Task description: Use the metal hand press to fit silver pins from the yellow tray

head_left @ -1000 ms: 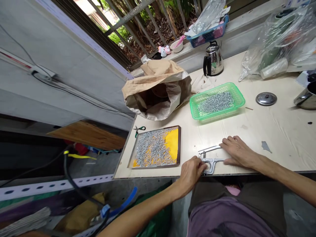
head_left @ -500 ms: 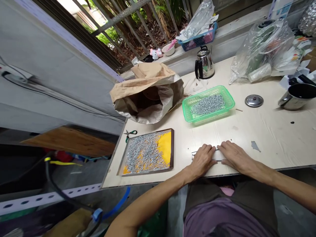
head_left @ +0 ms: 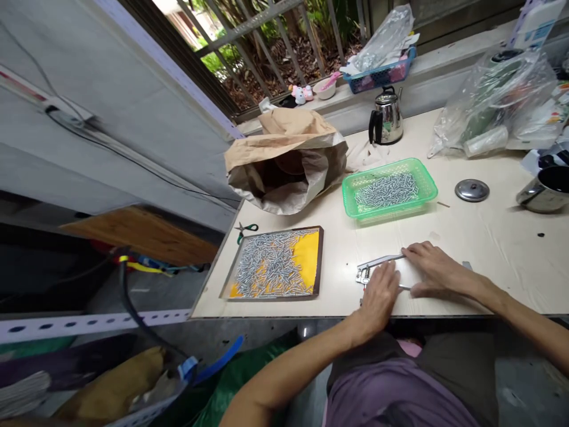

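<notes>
A long, flat metal piece with a pale face [head_left: 409, 276], somewhat like a drawer slide, lies near the table's front edge. Its left end carries small metal fittings [head_left: 365, 274], and a narrow metal strip runs along its far side. My left hand [head_left: 379, 296] is closed on the near side of the left half, fingertips on top and thumb hidden. On the right half, my right hand [head_left: 438, 270] grips across the piece, with fingers at the far edge and thumb at the near edge. Part of the piece is covered by both hands.
A shallow yellow-bottomed tray [head_left: 318, 261] of small silvery screw-like pieces lies left, beside green-handled scissors [head_left: 247, 228]. Behind stand an open brown paper bag [head_left: 284, 139], a green basket [head_left: 386, 214] of similar pieces, a kettle [head_left: 387, 118], a lid [head_left: 472, 190] and a metal mug [head_left: 544, 193].
The view has swung left, so the scene sits further right. My left hand has slid toward the near side, uncovering the left-end fittings and far strip. The metal piece looks wider and more spread than before.
</notes>
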A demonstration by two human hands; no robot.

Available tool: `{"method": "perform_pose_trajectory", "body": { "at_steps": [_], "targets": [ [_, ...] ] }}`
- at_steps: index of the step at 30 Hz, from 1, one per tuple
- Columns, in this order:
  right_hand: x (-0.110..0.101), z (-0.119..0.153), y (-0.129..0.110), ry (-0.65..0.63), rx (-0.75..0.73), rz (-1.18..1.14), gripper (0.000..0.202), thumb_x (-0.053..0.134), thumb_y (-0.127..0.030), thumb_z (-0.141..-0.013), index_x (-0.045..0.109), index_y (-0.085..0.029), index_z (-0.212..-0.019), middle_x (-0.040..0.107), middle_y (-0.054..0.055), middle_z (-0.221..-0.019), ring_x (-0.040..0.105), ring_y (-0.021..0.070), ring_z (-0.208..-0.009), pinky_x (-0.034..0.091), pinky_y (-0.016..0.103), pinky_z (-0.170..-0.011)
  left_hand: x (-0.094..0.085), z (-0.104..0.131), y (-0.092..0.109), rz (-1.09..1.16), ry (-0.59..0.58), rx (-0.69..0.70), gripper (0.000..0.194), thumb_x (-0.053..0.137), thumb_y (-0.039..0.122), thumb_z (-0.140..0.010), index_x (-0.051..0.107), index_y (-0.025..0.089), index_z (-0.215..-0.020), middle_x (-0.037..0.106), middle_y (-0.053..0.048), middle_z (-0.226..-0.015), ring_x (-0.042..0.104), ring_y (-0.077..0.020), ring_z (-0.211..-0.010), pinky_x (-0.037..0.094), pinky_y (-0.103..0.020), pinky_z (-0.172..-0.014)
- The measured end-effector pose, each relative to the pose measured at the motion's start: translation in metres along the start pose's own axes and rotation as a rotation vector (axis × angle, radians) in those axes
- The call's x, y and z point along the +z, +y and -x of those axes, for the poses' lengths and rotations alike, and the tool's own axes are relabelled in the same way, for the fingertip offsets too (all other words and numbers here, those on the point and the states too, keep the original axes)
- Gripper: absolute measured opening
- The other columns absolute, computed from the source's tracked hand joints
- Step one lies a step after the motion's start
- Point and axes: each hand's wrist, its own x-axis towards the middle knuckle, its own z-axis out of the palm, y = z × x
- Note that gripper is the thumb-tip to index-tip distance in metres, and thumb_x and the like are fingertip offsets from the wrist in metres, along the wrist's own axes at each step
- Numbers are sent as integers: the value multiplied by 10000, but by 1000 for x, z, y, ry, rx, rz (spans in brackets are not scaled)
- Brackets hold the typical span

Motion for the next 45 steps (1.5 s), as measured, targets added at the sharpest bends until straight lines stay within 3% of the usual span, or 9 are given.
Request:
{"method": "perform_pose_trajectory", "body": {
  "at_steps": [6, 11, 15, 19, 22, 27, 31, 37, 45],
  "targets": [
    [0, -18, 13, 94, 49, 96, 196, 481, -246, -886, 645, -163, -954, 624, 102, -925, 499, 238, -884, 373, 355, -765, 18, 27, 26, 151, 99, 24, 404, 401, 243, -947, 401, 116, -1331, 493, -187, -1355, 360, -288, -1346, 403, -515, -1052],
    [-11, -42, -16, 118, 137, 204, 175, 475, -171, -889, 650, -173, -901, 631, 91, -933, 485, 232, -875, 328, 351, -725, 15, 24, 26, 235, 75, -2, 439, 450, 289, -930, 404, 138, -1340, 534, -177, -1316, 416, -287, -1311, 386, -536, -1058],
    [-5, -58, -60, -6, -241, 131, 132, 550, -178, -863, 668, -231, -890, 614, 57, -958, 476, 205, -897, 318, 322, -698, 4, 27, 33, 302, 57, 18, 383, 468, 278, -920, 479, 115, -1266, 615, -173, -1185, 544, -279, -1174, 486, -456, -971],
    [15, -67, -88, -54, -495, 169, 170, 566, -111, -822, 637, -199, -695, 600, 61, -868, 466, 198, -850, 316, 328, -663, -20, 53, 34, 270, 105, 231, 216, 470, 272, -923, 617, 175, -1048, 692, -81, -922, 642, -194, -927, 513, -337, -911],
    [31, -73, -92, 13, -533, 185, 201, 548, -64, -805, 612, -184, -657, 594, 61, -805, 479, 196, -818, 341, 324, -654, -52, 69, 0, 106, 295, 181, 212, 442, 252, -933, 648, 203, -934, 680, -43, -822, 628, -169, -811, 502, -359, -886],
    [36, -80, -91, 196, -534, -79, 232, 428, -97, -875, 629, -214, -863, 604, 51, -827, 529, 183, -779, 424, 317, -682, -105, 59, -111, -190, 417, -434, 212, 463, 205, -924, 667, 167, -880, 648, -72, -813, 555, -189, -784, 481, -339, -736],
    [-8, -89, -74, 437, -372, -182, 294, 336, -196, -933, 595, -238, -1065, 617, 72, -870, 565, 219, -835, 471, 360, -721, -107, 33, -175, -248, 237, -551, 176, 493, 160, -902, 665, 166, -863, 635, -58, -864, 529, -188, -848, 457, -329, -766],
    [-63, -75, -39, 709, 14, 70, 299, 372, -346, -931, 560, -223, -1129, 607, 125, -1014, 572, 310, -963, 461, 477, -829, -85, 1, -204, -248, 103, -537, 144, 515, 106, -863, 627, 149, -784, 599, -66, -836, 500, -202, -849, 442, -322, -745],
    [17, -3, -52, 217, -75, -224, 248, 366, -334, -940, 605, -282, -980, 626, 29, -806, 638, 175, -661, 524, 269, -547, -82, -9, -216, -199, 0, -586, 195, 474, 67, -837, 558, 164, -691, 573, -71, -793, 491, -217, -870, 435, -331, -794]
  ]
}}
